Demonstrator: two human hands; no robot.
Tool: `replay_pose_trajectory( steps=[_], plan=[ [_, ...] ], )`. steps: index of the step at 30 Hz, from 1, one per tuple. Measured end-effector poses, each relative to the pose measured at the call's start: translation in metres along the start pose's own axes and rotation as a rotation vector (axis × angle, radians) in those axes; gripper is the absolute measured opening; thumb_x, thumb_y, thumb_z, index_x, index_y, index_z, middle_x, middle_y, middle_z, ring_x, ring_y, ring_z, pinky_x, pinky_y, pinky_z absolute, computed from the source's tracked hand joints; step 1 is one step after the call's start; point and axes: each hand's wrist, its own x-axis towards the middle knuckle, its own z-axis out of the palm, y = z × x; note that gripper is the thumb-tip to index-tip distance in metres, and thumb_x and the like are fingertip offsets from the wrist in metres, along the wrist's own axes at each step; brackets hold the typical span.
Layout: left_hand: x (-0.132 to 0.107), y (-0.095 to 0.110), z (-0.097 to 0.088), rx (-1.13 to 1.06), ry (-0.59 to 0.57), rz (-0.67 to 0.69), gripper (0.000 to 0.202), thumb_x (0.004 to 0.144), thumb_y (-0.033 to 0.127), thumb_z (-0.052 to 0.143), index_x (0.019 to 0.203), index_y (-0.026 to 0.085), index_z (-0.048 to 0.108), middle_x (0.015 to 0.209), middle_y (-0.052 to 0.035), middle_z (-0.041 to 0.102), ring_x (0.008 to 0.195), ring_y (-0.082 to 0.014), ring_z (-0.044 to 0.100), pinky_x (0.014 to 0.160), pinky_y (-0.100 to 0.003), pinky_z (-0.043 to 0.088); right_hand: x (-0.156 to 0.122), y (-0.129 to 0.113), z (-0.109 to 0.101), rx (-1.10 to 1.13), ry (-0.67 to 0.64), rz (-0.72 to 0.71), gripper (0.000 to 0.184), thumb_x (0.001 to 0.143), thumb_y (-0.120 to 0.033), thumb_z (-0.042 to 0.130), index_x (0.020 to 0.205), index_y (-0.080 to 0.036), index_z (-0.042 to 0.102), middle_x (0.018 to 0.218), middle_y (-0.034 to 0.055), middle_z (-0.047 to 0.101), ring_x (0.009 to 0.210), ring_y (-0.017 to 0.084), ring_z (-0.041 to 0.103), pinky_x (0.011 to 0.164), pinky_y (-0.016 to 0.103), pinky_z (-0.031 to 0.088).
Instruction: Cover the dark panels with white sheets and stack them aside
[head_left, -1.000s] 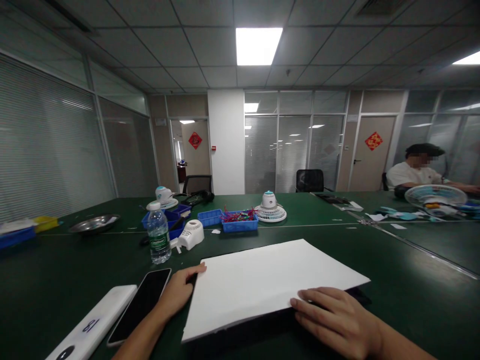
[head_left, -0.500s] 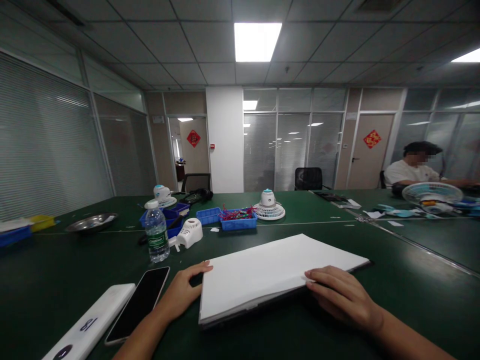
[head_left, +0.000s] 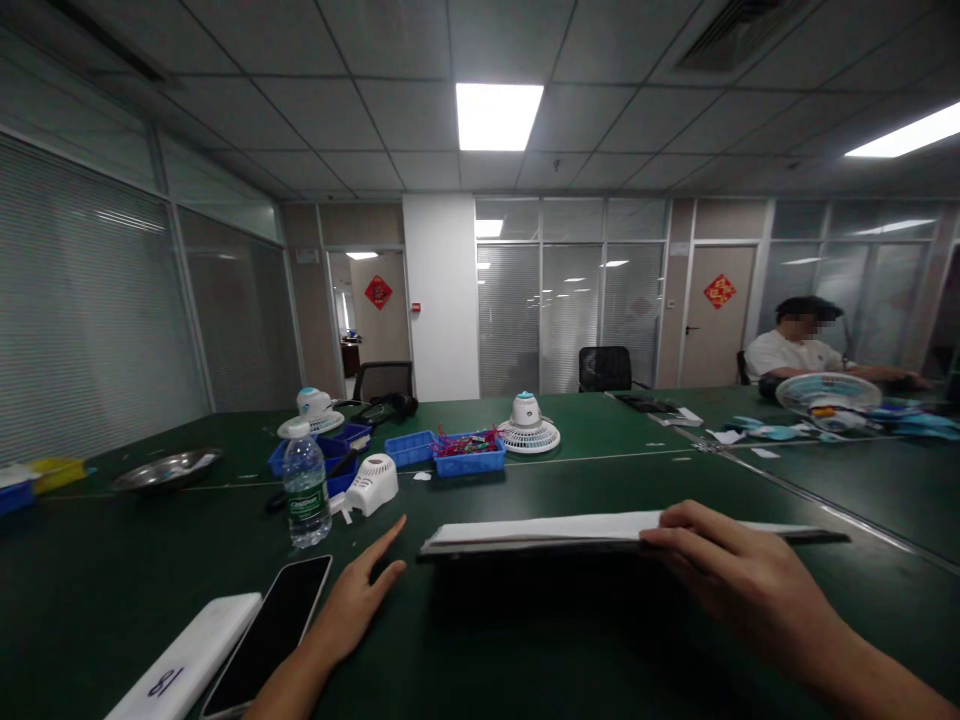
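A flat white board [head_left: 555, 528] with a dark underside is raised off the green table [head_left: 570, 470], seen nearly edge-on. My right hand [head_left: 739, 575] grips its near right edge, fingers curled over the top. To the left of the board's corner my left hand [head_left: 358, 600] rests on the table, apart from the board, with its fingers stretched out and nothing in them. A black phone [head_left: 271, 630] and a white oblong device [head_left: 187, 665] lie just left of that hand.
A water bottle [head_left: 305, 487], a white fan part [head_left: 371, 483], blue trays [head_left: 465, 455], small white fans [head_left: 528, 425] and a metal dish [head_left: 166, 469] sit further back. A person [head_left: 799, 345] sits at the far right behind another fan [head_left: 827, 392].
The near edge of the white board has risen until the board looks almost level with my eye. My left hand has let go of its corner and opened. My right hand moved up with it.
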Motion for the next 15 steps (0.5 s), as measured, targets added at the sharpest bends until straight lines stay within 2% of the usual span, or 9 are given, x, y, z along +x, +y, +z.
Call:
replay_pose_trajectory(
  steps=[3, 6, 10, 15],
  plan=[
    [0.000, -0.002, -0.001, 0.028, -0.004, -0.055, 0.068, 0.091, 0.061, 0.049, 0.150, 0.027, 0.045, 0.157, -0.0047, 0.046, 0.145, -0.0302, 0.042, 0.116, -0.050, 0.040, 0.000, 0.009, -0.037, -0.061, -0.087, 0.047, 0.026, 0.100, -0.037, 0.047, 0.108, -0.029, 0.069, 0.096, 0.0042, 0.067, 0.063, 0.012, 0.063, 0.050, 0.024, 0.049],
    [-0.001, 0.000, 0.001, 0.065, -0.022, -0.085, 0.070, 0.090, 0.064, 0.048, 0.149, 0.027, 0.047, 0.155, -0.0051, 0.048, 0.144, -0.0308, 0.044, 0.115, -0.050, 0.040, -0.006, 0.035, -0.058, -0.171, -0.136, 0.096, 0.030, 0.098, -0.046, 0.045, 0.103, -0.030, 0.071, 0.093, 0.0053, 0.067, 0.055, 0.014, 0.060, 0.043, 0.028, 0.044],
    [-0.002, 0.008, 0.003, 0.058, -0.023, -0.105, 0.072, 0.085, 0.067, 0.050, 0.144, 0.025, 0.054, 0.150, -0.0061, 0.055, 0.139, -0.0334, 0.050, 0.113, -0.051, 0.043, -0.016, 0.080, -0.069, -0.339, -0.254, 0.218, 0.027, 0.093, -0.044, 0.052, 0.105, -0.029, 0.072, 0.102, 0.0077, 0.068, 0.060, 0.017, 0.063, 0.047, 0.030, 0.043],
    [0.000, 0.014, 0.004, 0.084, -0.035, -0.131, 0.075, 0.083, 0.070, 0.049, 0.140, 0.022, 0.059, 0.146, -0.0083, 0.059, 0.136, -0.0348, 0.054, 0.115, -0.052, 0.041, -0.011, 0.124, -0.061, -0.416, -0.398, 0.342, 0.027, 0.092, -0.037, 0.053, 0.109, -0.026, 0.072, 0.107, 0.0077, 0.071, 0.078, 0.024, 0.068, 0.062, 0.034, 0.047]
  ],
)
